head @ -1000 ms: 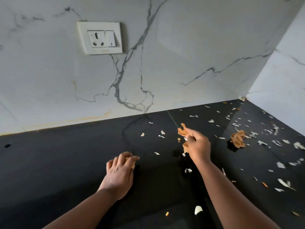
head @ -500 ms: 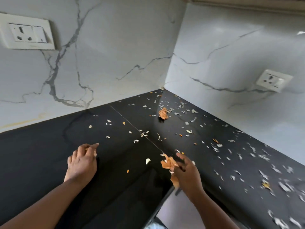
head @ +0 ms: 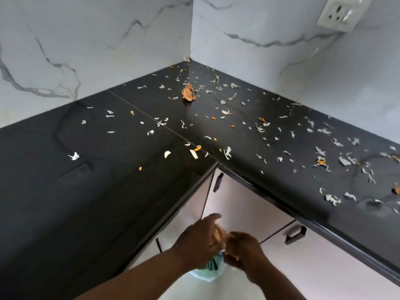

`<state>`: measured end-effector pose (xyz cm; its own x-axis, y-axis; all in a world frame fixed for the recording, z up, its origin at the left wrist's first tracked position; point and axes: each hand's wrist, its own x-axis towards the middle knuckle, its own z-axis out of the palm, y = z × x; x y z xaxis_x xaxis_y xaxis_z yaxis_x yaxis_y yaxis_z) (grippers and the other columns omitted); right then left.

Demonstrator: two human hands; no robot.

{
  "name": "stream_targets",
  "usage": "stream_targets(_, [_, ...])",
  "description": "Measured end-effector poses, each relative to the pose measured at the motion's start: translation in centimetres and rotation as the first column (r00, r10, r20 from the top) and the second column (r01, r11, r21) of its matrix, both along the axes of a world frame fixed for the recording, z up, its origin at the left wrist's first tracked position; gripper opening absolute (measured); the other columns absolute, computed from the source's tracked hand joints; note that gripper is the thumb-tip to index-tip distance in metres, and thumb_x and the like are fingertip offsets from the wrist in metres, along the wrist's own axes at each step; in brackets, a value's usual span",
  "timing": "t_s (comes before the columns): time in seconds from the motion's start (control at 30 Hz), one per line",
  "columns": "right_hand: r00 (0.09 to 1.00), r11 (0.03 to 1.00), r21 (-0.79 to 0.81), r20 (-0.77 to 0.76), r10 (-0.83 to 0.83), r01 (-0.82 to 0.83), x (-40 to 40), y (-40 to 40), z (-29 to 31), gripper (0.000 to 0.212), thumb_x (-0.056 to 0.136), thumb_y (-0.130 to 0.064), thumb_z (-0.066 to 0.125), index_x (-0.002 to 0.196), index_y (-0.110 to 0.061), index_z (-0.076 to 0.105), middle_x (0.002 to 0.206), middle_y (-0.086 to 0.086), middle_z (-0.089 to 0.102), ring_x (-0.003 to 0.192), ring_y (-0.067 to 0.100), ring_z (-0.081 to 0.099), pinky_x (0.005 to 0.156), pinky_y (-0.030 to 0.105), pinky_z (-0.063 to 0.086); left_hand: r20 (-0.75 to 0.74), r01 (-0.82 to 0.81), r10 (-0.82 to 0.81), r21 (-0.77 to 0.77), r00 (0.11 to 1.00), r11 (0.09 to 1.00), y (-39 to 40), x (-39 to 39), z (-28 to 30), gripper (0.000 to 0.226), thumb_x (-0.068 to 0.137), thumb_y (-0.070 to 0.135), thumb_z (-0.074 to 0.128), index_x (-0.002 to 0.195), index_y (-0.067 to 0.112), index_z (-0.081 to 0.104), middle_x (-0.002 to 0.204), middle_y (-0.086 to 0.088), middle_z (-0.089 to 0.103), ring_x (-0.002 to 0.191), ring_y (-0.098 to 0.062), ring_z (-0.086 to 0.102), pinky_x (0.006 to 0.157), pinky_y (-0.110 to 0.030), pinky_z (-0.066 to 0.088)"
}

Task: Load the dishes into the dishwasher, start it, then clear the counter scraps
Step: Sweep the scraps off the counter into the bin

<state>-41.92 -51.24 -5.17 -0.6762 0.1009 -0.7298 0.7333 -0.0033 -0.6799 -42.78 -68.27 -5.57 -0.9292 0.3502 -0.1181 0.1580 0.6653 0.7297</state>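
A single head-worn camera looks steeply down from above into the inner corner of the black L-shaped counter [head: 91, 191], facing the marble walls [head: 97, 40] (wide-angle, edges bowed), with the cabinet fronts [head: 244, 215] close below.

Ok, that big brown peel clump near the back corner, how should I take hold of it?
Pinch the brown peel clump across its raised, crumpled middle, fingers coming straight down from above. It stands up off the black counter, unlike the flat white scraps around it, so a top pinch probably gets it whole.
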Motion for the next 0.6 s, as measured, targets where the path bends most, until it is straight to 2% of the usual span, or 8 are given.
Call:
stream_targets(0.13, [0.987,0.999,-0.051,0.158,0.022,-0.014,2.4,3.0,-7.2,0.008,0.092,-0.012,0.060,0.088,-0.007,0.064,0.073,0.007,0.060,0.060,0.016,0.057,0.055,0.026,0.051,0.404,-0.252,0.242,-0.028,0.882,0.967,1.0,1.8,-7.5,0.039,0.076,0.050,0.063,0.100,0.025,0.046,0.090,0.014,0.056,0.088,-0.011,0.061,0.071,-0.018,0.045])
stream_targets(0.2, [0.975,0.998,-0.050,0.221,-0.016,0.028,2.7,3.8,-10.4,0.020,0.090,-0.023,0.065,0.081,-0.006,0.066,0.068,0.007,0.061,0.053,0.015,0.056,0.053,0.025,0.049,0.563,-0.404,0.352,-0.034,0.748,0.914,0.9,2.0,-11.1,0.031,0.078,0.040,0.069,0.078,0.021,0.045,0.071,0.010,0.054,0.064,-0.009,0.057,0.057,-0.021,0.045])
stream_targets(0.27, [0.936,0.984,-0.085,0.332,-0.118,0.154,2.8,4.4,-13.3,0.023,0.084,-0.013,0.072,0.067,0.003,0.069,0.068,0.014,0.064,0.049,0.020,0.052,0.056,0.028,0.047,0.698,-0.563,0.417,-0.024,0.582,0.826,0.8,1.8,-14.6,0.035,0.081,0.030,0.073,0.069,0.012,0.045,0.051,0.003,0.047,0.045,-0.012,0.049,0.042,-0.022,0.033])
stream_targets(0.3, [0.904,0.971,-0.088,0.392,-0.173,0.224,2.5,4.4,-14.5,0.022,0.082,-0.005,0.071,0.064,0.006,0.069,0.069,0.017,0.064,0.049,0.022,0.050,0.058,0.028,0.045,0.762,-0.624,0.428,-0.040,0.486,0.781,0.9,1.6,-15.9,0.034,0.085,0.028,0.071,0.069,0.011,0.047,0.050,-0.002,0.045,0.045,-0.014,0.047,0.044,-0.020,0.027])
stream_targets(0.37, [0.879,0.964,-0.080,0.436,-0.196,0.255,1.4,4.6,-17.0,0.015,0.084,-0.001,0.066,0.071,0.008,0.067,0.069,0.018,0.062,0.051,0.023,0.049,0.058,0.028,0.044,0.847,-0.693,0.411,-0.073,0.336,0.717,1.6,0.7,-17.9,0.030,0.090,0.032,0.065,0.068,0.014,0.053,0.060,-0.008,0.052,0.056,-0.018,0.051,0.049,-0.019,0.029])
stream_targets(0.47, [0.896,0.982,-0.057,0.422,-0.142,0.182,-1.5,4.2,-20.1,0.017,0.087,-0.014,0.068,0.082,0.001,0.065,0.066,0.015,0.060,0.053,0.023,0.053,0.056,0.029,0.046,0.884,-0.775,0.397,-0.067,0.246,0.629,3.2,-1.2,-20.1,0.027,0.090,0.038,0.061,0.075,0.016,0.058,0.072,-0.007,0.060,0.057,-0.015,0.054,0.048,-0.018,0.037])
stream_targets(0.53, [0.913,0.983,-0.052,0.382,-0.142,0.175,-3.4,3.7,-22.1,0.025,0.088,-0.029,0.068,0.096,-0.006,0.063,0.080,0.012,0.063,0.067,0.023,0.060,0.057,0.030,0.051,0.896,-0.810,0.393,-0.069,0.206,0.583,4.1,-2.6,-21.0,0.030,0.090,0.045,0.058,0.081,0.017,0.061,0.088,-0.007,0.064,0.064,-0.014,0.055,0.056,-0.022,0.040])
stream_targets(0.6, [0.927,0.982,-0.060,0.345,-0.148,0.179,-5.0,3.7,-24.1,0.051,0.082,-0.051,0.068,0.116,-0.015,0.056,0.106,0.007,0.062,0.095,0.026,0.061,0.071,0.035,0.051,0.899,-0.788,0.398,-0.107,0.184,0.606,4.5,-3.8,-22.1,0.047,0.087,0.063,0.050,0.105,0.022,0.063,0.118,-0.002,0.060,0.094,-0.018,0.054,0.075,-0.030,0.040])
